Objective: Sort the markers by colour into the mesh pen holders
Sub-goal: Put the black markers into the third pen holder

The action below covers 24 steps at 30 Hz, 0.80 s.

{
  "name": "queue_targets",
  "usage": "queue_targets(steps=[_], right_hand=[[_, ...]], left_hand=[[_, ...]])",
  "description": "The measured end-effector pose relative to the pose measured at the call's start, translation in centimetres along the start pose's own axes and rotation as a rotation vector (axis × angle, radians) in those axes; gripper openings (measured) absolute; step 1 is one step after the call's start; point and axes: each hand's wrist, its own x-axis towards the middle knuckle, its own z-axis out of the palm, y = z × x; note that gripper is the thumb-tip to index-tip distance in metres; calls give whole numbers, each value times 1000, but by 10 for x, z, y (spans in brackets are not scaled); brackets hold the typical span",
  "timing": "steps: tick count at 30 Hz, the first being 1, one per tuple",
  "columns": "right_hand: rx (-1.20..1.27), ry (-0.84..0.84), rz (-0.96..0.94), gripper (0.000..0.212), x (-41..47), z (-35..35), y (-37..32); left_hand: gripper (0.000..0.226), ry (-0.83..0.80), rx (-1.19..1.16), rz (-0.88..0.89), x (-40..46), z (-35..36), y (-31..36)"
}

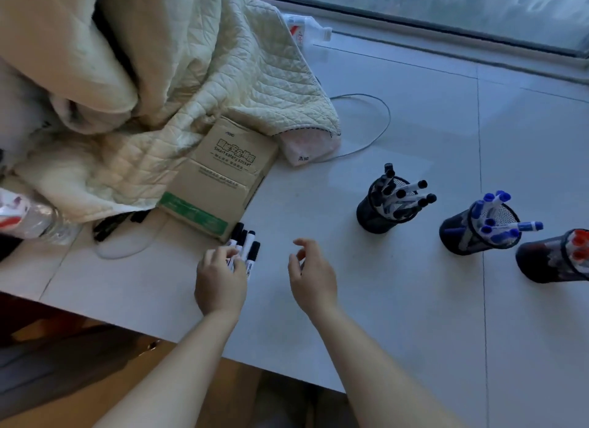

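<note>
A left hand (220,276) curls its fingers around a bunch of black-capped markers (247,247) lying just in front of a cardboard box (220,179). The right hand (310,276) hovers beside them, fingers loosely curled, holding nothing. Three mesh pen holders (376,212) stand well right of the box, holding black, blue and red markers.

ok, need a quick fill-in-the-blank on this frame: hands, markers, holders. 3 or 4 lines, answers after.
1. The left hand grips a bunch of markers with ____ caps.
2. The right hand holds ____.
3. The middle mesh holder contains ____ markers.
4. The cardboard box lies partly under a quilted ____.

Answers: black; nothing; blue; blanket
</note>
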Motion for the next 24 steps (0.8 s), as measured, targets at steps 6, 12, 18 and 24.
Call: queue_targets(steps=[6,12,18,24], right_hand=[[-246,-219,135,27,13,38,-15],[-347,-330,280,35,29,60,-29],[-347,-352,348,22,32,67,-30],[-398,-266,327,13,21,47,-4]], left_hand=[[33,-132,97,-95,27,-4,-25],[35,-203,111,-34,30,2,-30],[31,-274,318,168,18,10,-29],[29,-342,393,120,20,14,-16]])
